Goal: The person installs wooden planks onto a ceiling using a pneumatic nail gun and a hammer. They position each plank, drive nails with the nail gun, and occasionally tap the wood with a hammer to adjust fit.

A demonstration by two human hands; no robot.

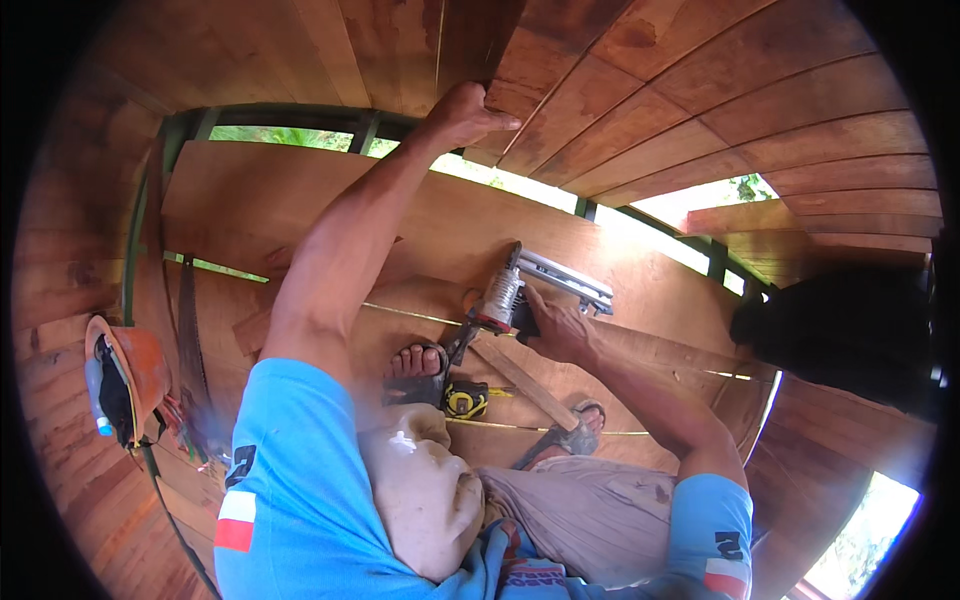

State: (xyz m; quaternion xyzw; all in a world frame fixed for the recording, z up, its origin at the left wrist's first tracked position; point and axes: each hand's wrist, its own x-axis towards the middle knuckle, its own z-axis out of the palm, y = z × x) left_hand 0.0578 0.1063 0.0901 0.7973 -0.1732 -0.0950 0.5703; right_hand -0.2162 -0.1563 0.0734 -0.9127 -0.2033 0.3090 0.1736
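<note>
My left hand (470,115) is raised at the top centre, against the edge of an overhead wooden board (530,60), thumb out and fingers bent around it, partly hidden. My right hand (555,325) grips a silver and black pneumatic nail gun (500,300) with a long magazine pointing right, held low over the plywood. Below the tool lie a yellow and black tape measure (465,398) and a narrow wooden batten (515,372), near my sandalled feet (415,360).
An orange hard hat (145,375) hangs on the left, beside a hand saw (192,340). Plank walls and ceiling surround me, with green framing and gaps showing foliage. Plywood sheets (240,200) lie across the middle. A large dark object (830,340) is at the right.
</note>
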